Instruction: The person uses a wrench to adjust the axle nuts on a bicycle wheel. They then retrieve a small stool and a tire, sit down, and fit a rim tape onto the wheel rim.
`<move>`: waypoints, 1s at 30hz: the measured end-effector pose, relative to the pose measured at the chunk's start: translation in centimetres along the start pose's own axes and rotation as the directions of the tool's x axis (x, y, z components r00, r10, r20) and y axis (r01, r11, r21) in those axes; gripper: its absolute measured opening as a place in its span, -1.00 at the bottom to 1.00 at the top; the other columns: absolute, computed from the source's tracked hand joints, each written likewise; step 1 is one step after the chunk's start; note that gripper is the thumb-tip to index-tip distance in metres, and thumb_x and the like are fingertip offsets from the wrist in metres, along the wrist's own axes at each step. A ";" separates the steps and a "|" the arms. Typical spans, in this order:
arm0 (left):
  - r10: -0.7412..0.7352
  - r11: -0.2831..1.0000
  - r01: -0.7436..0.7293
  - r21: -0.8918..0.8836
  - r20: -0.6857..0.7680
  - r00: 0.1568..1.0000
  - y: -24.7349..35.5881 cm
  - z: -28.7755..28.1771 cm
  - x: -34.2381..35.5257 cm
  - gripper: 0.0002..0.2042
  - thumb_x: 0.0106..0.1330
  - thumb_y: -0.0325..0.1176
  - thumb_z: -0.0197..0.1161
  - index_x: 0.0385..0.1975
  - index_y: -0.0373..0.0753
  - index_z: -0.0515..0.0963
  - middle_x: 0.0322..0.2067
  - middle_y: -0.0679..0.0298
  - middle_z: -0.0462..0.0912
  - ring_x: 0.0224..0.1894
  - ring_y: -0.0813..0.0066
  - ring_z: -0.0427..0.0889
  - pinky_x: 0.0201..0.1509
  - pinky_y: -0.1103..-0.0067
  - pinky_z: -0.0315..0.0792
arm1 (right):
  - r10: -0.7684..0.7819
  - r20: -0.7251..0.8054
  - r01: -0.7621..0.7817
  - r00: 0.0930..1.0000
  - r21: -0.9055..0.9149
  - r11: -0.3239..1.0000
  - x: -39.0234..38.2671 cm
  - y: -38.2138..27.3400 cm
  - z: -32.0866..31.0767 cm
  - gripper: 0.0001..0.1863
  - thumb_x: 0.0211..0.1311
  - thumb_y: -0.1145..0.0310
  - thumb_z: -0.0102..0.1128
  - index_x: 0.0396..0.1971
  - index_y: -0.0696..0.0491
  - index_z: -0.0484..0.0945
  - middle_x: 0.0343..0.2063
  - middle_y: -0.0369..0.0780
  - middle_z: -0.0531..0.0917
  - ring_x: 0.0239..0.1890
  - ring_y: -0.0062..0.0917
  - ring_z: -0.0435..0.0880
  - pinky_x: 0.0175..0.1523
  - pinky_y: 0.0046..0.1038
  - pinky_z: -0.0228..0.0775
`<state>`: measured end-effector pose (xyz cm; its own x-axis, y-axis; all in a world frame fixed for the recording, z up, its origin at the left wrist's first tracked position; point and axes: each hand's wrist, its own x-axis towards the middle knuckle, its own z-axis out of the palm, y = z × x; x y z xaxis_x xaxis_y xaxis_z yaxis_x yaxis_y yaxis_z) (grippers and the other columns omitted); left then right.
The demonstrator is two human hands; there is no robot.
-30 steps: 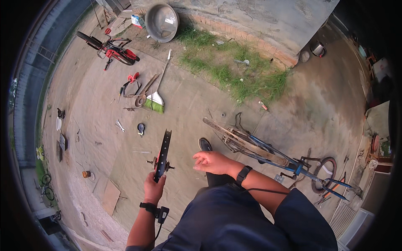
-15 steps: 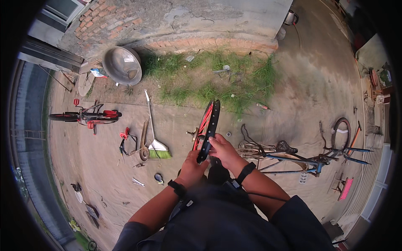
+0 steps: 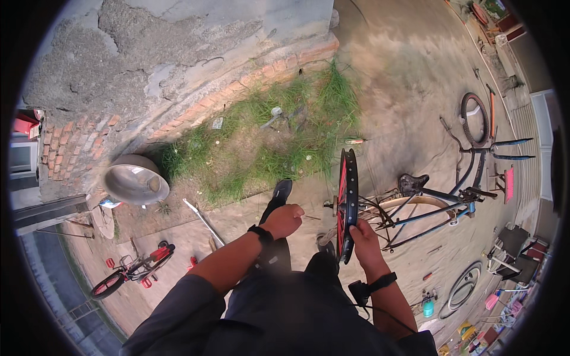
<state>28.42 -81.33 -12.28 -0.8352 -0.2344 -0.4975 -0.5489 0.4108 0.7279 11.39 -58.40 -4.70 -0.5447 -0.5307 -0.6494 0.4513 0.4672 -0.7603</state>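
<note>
A bicycle wheel (image 3: 352, 199) with a black, bare rim and red spokes stands nearly upright in front of me, right of centre. My right hand (image 3: 366, 242) grips its near part, the thumb lying on the rim. Apart from the wheel, to its left, my left hand (image 3: 283, 221) hangs in the air with curled fingers. A thin dark line shows just beyond those fingertips; whether the hand holds it cannot be told. Behind the wheel, on the right, a blue bicycle frame (image 3: 430, 207) lies on the ground.
A tyre (image 3: 464, 121) lies by the frame's fork, with another wheel (image 3: 454, 302) lower right. At left are a small red-and-black bicycle (image 3: 138, 264), a metal basin (image 3: 127, 191) and a pale pole (image 3: 203, 221). Grass (image 3: 237, 151) grows along the wall (image 3: 178, 53).
My left hand has let go of the wheel and moved away from it. The wheel has moved right in my right hand. My view has turned, and one foot shows further forward.
</note>
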 end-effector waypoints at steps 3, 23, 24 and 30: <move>-0.166 0.984 0.168 0.056 -0.029 0.986 -5.7 -4.3 5.9 -0.76 0.25 -0.30 0.17 -0.14 -0.19 0.63 -0.13 -0.02 0.61 -0.03 -0.06 0.61 0.02 0.20 0.50 | 0.106 -0.098 -0.099 0.990 0.069 0.993 1.4 0.3 1.3 -0.83 0.45 0.45 0.04 -0.09 0.17 0.55 -0.36 -0.31 0.65 -0.34 -0.70 0.59 -0.22 -0.63 0.43; -0.275 0.877 0.313 0.365 -0.153 0.949 -35.7 -10.5 38.1 -0.48 0.30 -0.22 0.21 0.21 -0.38 0.40 0.37 -0.10 0.17 0.18 -0.14 0.52 0.21 0.17 0.49 | 0.508 -0.342 -0.566 0.791 -0.089 0.820 10.2 16.9 4.6 -0.88 0.34 0.43 0.11 -0.23 0.15 0.55 -0.49 -0.24 0.61 -0.43 -0.60 0.56 -0.32 -0.44 0.42; -0.280 0.865 0.318 0.387 -0.152 0.948 -36.7 -10.3 39.1 -0.47 0.30 -0.22 0.20 0.22 -0.37 0.40 0.38 -0.11 0.16 0.18 -0.15 0.52 0.21 0.17 0.49 | 0.525 -0.341 -0.580 0.780 -0.082 0.810 10.6 17.5 4.5 -0.87 0.34 0.43 0.11 -0.21 0.15 0.55 -0.47 -0.24 0.61 -0.41 -0.60 0.56 -0.29 -0.45 0.43; -0.293 0.830 0.324 0.453 -0.140 0.946 -40.9 -10.3 44.0 -0.47 0.29 -0.23 0.23 0.21 -0.40 0.42 0.39 -0.18 0.16 0.14 -0.16 0.55 0.17 0.16 0.51 | 0.528 -0.347 -0.560 0.775 0.009 0.828 10.7 21.1 5.8 -0.85 0.36 0.43 0.12 -0.17 0.16 0.55 -0.45 -0.21 0.62 -0.38 -0.58 0.56 -0.27 -0.45 0.42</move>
<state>13.76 -117.48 -59.06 -0.6340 -0.4650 -0.6179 -0.7111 0.6646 0.2294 19.18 -58.34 -27.80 -0.4293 0.0812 -0.8995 0.6856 0.6777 -0.2660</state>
